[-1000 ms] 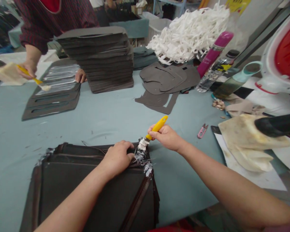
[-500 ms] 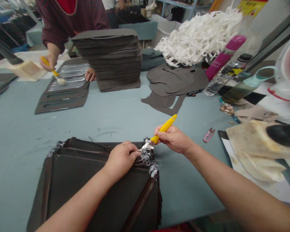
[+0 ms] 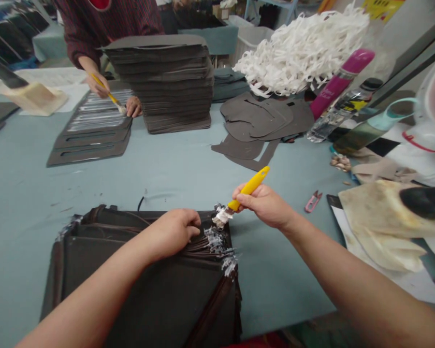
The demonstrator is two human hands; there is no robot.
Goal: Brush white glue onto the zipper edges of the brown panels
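Observation:
My right hand [image 3: 264,205] grips the yellow handle of a brush [image 3: 252,186]. The brush's white-coated bristles rest at the far right corner of a stack of black panels [image 3: 148,295]. White paste is smeared over the strip ends and edges at that corner, and some marks the stack's far left corner too. Curled over the far edge of the stack, my left hand [image 3: 172,232] has its fingers and thumb bent close together, left of the bristles. Whatever lies between those fingertips is hidden.
Across the table a co-worker's hand [image 3: 97,86] holds another yellow brush over dark slotted panels [image 3: 90,137]. A tall stack of grey sheets [image 3: 177,92] stands beside them. Small pink snips [image 3: 313,201], bottles [image 3: 344,108] and a paste-stained block [image 3: 395,208] lie at right.
My left hand has shifted left, away from the bristles, uncovering more pasted strip ends. My brush has moved slightly. The co-worker's brush has swept right and away from me.

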